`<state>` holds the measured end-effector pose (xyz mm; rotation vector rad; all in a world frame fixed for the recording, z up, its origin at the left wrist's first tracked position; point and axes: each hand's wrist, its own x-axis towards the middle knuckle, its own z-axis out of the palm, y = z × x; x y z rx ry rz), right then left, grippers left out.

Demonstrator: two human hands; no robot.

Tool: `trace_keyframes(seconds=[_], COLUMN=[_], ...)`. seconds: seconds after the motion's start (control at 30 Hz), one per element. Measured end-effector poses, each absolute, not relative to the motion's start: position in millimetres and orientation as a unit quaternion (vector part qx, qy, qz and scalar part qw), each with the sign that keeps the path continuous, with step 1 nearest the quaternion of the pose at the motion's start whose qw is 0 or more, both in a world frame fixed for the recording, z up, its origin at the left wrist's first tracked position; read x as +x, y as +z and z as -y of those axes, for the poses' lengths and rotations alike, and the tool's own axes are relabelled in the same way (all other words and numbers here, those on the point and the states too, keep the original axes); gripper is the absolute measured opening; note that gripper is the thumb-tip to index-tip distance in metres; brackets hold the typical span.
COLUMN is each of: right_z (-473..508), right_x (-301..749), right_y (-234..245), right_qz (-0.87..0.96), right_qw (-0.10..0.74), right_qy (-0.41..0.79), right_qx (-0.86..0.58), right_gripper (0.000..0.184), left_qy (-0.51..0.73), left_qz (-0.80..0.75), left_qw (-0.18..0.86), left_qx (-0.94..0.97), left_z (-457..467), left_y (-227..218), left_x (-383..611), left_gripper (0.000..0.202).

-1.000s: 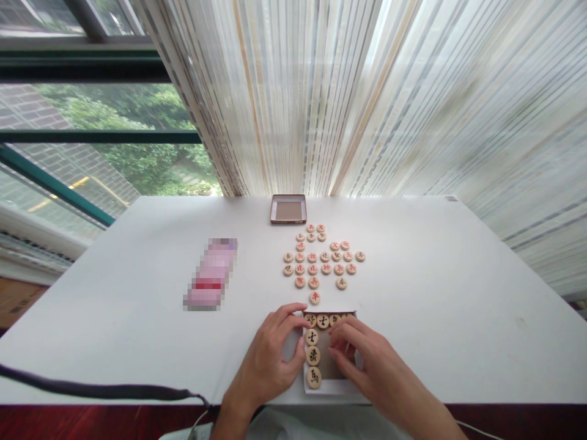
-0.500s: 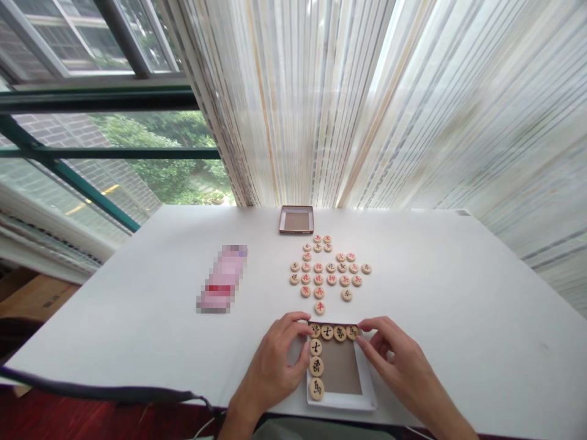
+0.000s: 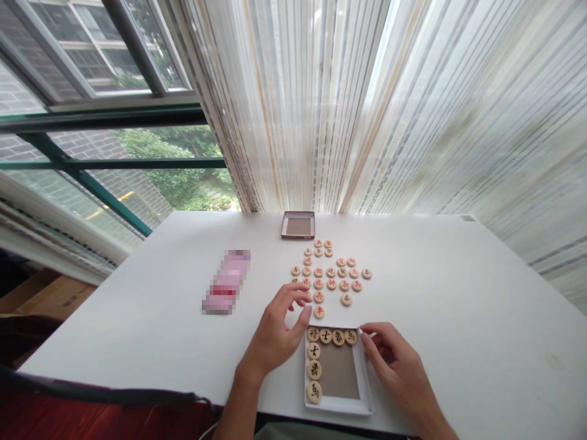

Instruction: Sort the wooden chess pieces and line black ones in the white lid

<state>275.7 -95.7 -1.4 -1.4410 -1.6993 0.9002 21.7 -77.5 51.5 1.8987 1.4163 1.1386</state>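
Note:
In front of me stands a shallow white box (image 3: pixel 365 382) with a brown bottom. Round wooden Chinese chess pieces with black characters line its far side and left side, among them a horse piece (image 3: pixel 351 337) in the far right corner. My right hand (image 3: pixel 398 363) pinches the box's wall at that corner between thumb and forefinger. Beyond the box's far left corner, my left hand (image 3: pixel 282 327) hovers, fingers curved and thumb apart, holding nothing I can see. Its fingertips are by a red chariot piece (image 3: pixel 320 311) and a red soldier piece (image 3: pixel 318 297), and hide part of the pieces behind.
Loose Chinese chess pieces (image 3: pixel 331 283), red and black, lie spread over the middle of the white table (image 3: pixel 440 275). A box lid (image 3: pixel 298 226) rests at the far edge. To the left is a blurred pink item (image 3: pixel 227 281). A string curtain (image 3: pixel 293 104) hangs behind.
My left hand has lifted from the box's far left corner and moved forward to the loose pieces. The right hand stays at the far right corner. The view has tilted slightly.

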Motion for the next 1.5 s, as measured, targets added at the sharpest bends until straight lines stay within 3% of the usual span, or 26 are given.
trace_keyframes(seconds=[0.2,0.5,0.83,1.1,1.5], right_z=[98.0,96.2,97.9,99.5,100.4], right_x=[278.8,279.1,279.3,278.6,280.5], right_y=[-7.4,-10.6,-9.1,-3.7,-6.4], right_qz=[0.649,0.658,0.65,0.657,0.667], right_qw=[0.395,0.42,0.412,0.408,0.394], right_qy=[0.349,0.343,0.335,0.32,0.307], right_qx=[-0.548,-0.523,-0.543,-0.547,-0.552], right_gripper=[0.024,0.02,0.02,0.018,0.017], left_qy=[0.485,0.441,0.442,0.421,0.383], left_qz=[-0.475,-0.541,-0.572,-0.559,-0.551], left_qw=[0.228,0.226,0.215,0.225,0.264], left_qx=[0.699,0.679,0.656,0.678,0.693], left_z=[-2.9,-81.0,-74.6,-60.1,-45.6], left_y=[74.9,43.5,0.9,14.0,27.8], left_x=[35.5,1.2,-7.0,-16.7,-29.1], left_gripper=[0.014,0.016,0.027,0.017,0.023])
